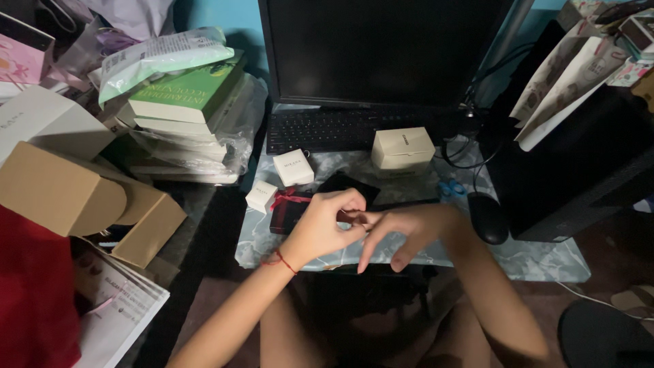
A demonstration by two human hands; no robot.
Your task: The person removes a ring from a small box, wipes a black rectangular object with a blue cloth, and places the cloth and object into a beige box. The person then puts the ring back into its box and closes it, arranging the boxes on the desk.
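A dark box with a red ribbon bow point(289, 208) is seen on the marbled mat point(545, 262), its bow already tied. Just beside it, the left hand point(320, 228) pinches something small, perhaps thread, against the right hand point(402, 232), whose fingers hang loose. Three cream cardboard boxes point(402, 148) are ranged behind, unwrapped.

The desk point(545, 262) has a pale grey marbled surface. A dark box point(289, 211) carries a red ribbon, and the left hand point(320, 228) wears a thin red wrist string. Three small boxes point(402, 146) are cream white. The keyboard point(327, 129) and mouse point(488, 217) are black; the top book point(191, 92) is green.
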